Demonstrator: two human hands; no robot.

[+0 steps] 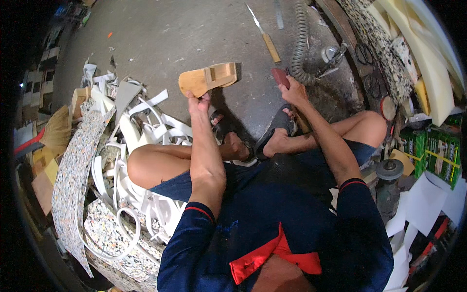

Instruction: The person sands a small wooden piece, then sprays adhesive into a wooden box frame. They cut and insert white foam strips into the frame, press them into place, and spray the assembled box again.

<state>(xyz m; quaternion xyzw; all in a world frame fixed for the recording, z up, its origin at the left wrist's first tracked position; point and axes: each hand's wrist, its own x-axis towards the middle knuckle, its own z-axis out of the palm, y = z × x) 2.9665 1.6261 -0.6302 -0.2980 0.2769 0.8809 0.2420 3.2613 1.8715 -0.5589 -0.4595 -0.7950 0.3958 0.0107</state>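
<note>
My left hand (198, 103) is closed on the near side of a light wooden piece (194, 82), which has a rounded left end and a stepped, hollowed right part. It looks like a shaped clog sole, held above the floor. In my right hand (295, 91) is a dark red block-like object (279, 78); its exact kind cannot be made out. The two hands are apart. Just beyond the right hand hangs or lies a grey coiled air hose (300, 44). A long knife with a wooden handle (269, 47) rests on the floor farther ahead.
White foam offcuts (155, 124) and speckled foam sheets (73, 180) pile up at my left, near a broom (57, 129). At right are scissors (364, 53), a round metal-topped machine (389, 169), green packages (440, 151) and foam slabs (423, 48). My sandalled feet (275, 131) stand between the hands.
</note>
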